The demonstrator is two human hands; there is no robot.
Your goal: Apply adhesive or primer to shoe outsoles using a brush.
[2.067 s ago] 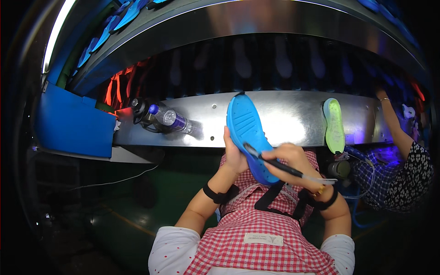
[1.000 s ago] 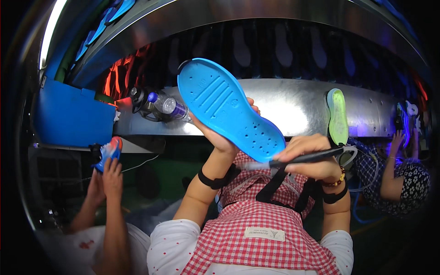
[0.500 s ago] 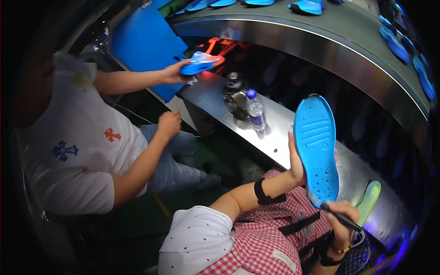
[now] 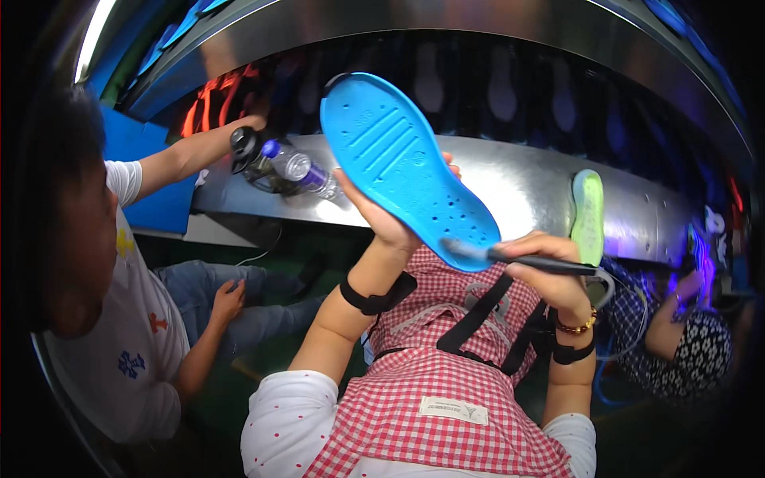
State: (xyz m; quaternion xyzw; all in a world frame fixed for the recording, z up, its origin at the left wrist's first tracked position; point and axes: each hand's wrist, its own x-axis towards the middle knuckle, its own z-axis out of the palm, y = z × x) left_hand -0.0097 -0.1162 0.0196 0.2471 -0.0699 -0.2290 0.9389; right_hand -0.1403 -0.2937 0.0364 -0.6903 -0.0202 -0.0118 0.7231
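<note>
A bright blue shoe sole (image 4: 382, 151) is held up slantwise, its broad end at the upper left and its holed heel end toward me. My left hand (image 4: 390, 223) is closed around it from beneath, thumb along one edge and fingertips past the other. In my right hand (image 4: 550, 271) is a brush with a black handle (image 4: 550, 263). Its pale bristles (image 4: 460, 248) are blurred and lie over the inside of the heel end, seemingly touching it. A yellow-green sole (image 4: 588, 215) lies on the metal bench beyond my right hand.
The metal bench (image 4: 510, 175) runs across, below a curved conveyor edge (image 4: 446, 20). A clear bottle with purple cap (image 4: 299, 166) and a dark jug (image 4: 253, 159) stand left. One co-worker (image 4: 119, 319) sits at left, reaching past the jug; another person (image 4: 677, 342) is at right.
My view has swung right. The blue sole has tilted, its broad end now leaning left, and the brush has moved from the heel rim onto its inside. The co-worker's blue-orange shoe is out of sight.
</note>
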